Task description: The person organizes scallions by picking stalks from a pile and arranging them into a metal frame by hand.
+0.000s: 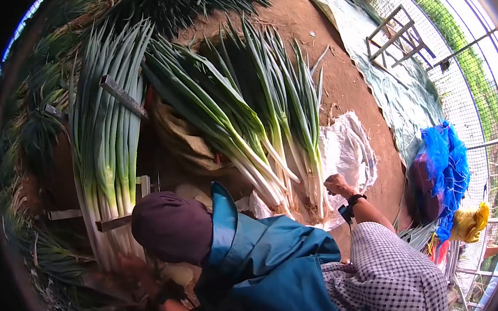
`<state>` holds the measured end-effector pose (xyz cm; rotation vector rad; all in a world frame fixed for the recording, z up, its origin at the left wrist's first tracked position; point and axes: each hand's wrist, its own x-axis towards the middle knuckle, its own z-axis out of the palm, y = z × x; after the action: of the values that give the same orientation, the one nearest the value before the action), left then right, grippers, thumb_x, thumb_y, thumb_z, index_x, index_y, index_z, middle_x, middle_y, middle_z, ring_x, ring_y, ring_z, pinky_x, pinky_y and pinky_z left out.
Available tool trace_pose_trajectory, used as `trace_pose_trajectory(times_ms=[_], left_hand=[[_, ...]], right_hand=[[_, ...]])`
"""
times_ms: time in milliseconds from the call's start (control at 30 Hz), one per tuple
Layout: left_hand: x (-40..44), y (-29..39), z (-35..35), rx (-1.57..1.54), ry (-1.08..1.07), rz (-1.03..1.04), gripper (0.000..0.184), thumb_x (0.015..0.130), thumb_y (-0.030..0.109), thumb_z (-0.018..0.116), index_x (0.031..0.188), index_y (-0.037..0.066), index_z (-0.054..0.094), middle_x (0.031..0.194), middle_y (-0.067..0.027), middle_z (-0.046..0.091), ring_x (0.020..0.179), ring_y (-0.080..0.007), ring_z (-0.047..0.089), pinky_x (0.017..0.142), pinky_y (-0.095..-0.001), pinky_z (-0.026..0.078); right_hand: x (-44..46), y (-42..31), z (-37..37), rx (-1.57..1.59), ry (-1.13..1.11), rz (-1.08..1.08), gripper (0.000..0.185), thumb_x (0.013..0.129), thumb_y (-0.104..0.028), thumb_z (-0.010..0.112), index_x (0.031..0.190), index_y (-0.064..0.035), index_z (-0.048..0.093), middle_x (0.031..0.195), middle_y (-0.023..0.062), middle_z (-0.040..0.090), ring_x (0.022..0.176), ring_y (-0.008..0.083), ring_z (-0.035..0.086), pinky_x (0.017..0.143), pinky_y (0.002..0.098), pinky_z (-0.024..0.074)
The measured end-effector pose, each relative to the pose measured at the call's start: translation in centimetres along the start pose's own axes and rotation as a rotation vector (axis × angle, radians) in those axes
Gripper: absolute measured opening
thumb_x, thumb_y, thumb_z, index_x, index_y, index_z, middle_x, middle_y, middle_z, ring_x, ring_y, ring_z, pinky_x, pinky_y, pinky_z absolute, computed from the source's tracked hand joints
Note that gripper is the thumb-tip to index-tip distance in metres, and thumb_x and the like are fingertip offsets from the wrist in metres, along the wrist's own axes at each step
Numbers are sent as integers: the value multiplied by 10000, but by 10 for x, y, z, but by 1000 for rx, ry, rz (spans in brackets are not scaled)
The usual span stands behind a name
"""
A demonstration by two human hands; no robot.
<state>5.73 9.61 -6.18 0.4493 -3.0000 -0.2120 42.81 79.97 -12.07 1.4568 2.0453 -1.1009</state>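
Observation:
My left hand (136,273), dim and blurred, is at the white lower ends of a thick bundle of leeks (106,161) standing between metal bars; its fingers are not clear. My right hand (338,186), with a dark band on the wrist, is closed beside the white root end of the rightmost leek in a loose pile (246,115). Whether it grips that stalk is hidden. The pile's leaves point to the top of the view, and its roots lie near a white plastic sheet (348,150).
More leeks (190,5) lie along the top and left. A metal bar (122,96) crosses the bundle. A brown sack (183,137) lies between bundle and pile. At right are blue netting (450,169), a yellow bag (469,224) and a metal frame (398,38).

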Motion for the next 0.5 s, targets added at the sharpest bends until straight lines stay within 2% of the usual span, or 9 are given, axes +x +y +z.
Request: trace_pose_trajectory(times_ms=[67,133,167,200,267,300,367,433,500], left_hand=[[-4,11,-12,-10,-5,75,501,950,273,576,1299,-86,555,1291,-293,594,1214,-413,570,1039,-442,425],[-9,10,-26,-38,-21,146,505,936,283,594,1285,-80,566,1269,-290,606,1196,-416,579,1019,-450,436],[-11,7,-32,-66,-37,180,499,932,289,598,1270,-77,577,1254,-288,614,1181,-417,586,1007,-452,442],[-17,2,-37,-93,-56,211,494,927,296,603,1254,-75,588,1239,-286,622,1167,-418,592,995,-453,447],[-30,7,-56,-120,-73,197,479,922,299,608,1214,-81,605,1208,-275,635,1132,-419,602,974,-452,452],[-36,9,-64,-133,-79,187,473,919,301,610,1194,-84,614,1193,-269,642,1115,-420,606,964,-451,454],[-39,2,-71,-144,-250,39,457,914,299,614,1158,-88,628,1164,-262,652,1082,-409,619,951,-440,459],[-46,13,-84,-112,-296,-8,440,910,292,620,1136,-85,640,1137,-251,662,1065,-395,631,938,-432,466],[-58,27,-97,-27,-237,57,422,905,281,625,1129,-75,651,1111,-235,672,1064,-379,640,925,-426,476]], right_hand=[[11,-21,22,-4,12,-174,241,864,-246,587,824,-63,739,641,100,675,574,170,682,582,345,562],[31,-39,32,-61,142,-434,173,835,-186,574,755,-58,658,659,170,603,640,269,652,603,410,515],[68,-24,51,77,252,-646,136,837,-124,560,730,-63,617,641,129,583,617,267,621,576,384,498],[64,-51,37,51,135,-749,145,839,-66,544,698,-96,557,637,86,551,593,242,594,535,354,467],[137,-35,53,-39,103,-663,37,831,-72,606,825,-79,570,717,105,602,681,269,626,567,351,490],[116,-68,53,-125,383,-602,181,793,-193,665,791,-54,549,766,106,628,691,324,608,590,442,468],[121,-98,49,-132,288,-462,378,760,-311,744,920,-5,589,920,227,670,914,401,653,769,461,516],[123,-120,49,-210,190,-349,420,740,-310,752,973,-3,588,967,236,678,974,402,658,815,458,523],[120,-138,53,-187,263,-316,358,714,-253,746,857,35,588,838,248,666,811,401,680,685,442,551]])
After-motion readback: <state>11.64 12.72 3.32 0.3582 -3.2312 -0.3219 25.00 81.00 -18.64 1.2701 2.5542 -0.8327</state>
